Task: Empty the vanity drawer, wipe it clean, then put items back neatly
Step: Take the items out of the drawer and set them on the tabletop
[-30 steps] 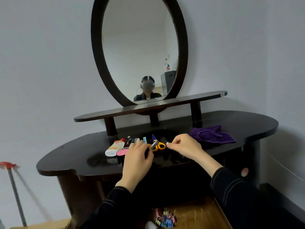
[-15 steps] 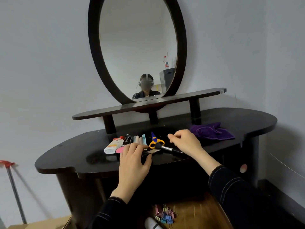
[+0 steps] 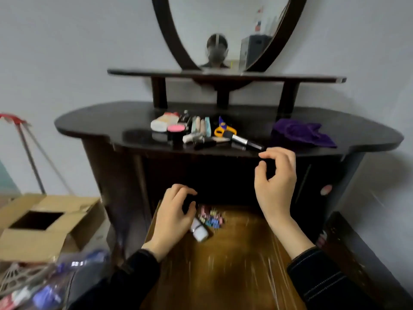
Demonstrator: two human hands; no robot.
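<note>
Drawer [image 3: 245, 253], open beneath both hands: white bottle [image 3: 199, 231] and binder clips [image 3: 212, 218] inside, just beside left hand [image 3: 173, 217]; right hand [image 3: 276, 189] higher (both loosely curled, empty). Best: scoop clips together, bottle separately.

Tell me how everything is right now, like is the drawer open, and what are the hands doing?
Drawer: pulled open, not emptied yet.
Binder clips: piled at the drawer's back.
White bottle: lying on its side in the drawer.
Left hand: over the drawer, fingers loosely curled, empty.
Right hand: raised, fingers relaxed, empty.
Cardboard box: flaps open.
Purple cloth: crumpled on the vanity top.
Pink jar: standing upright.
</note>
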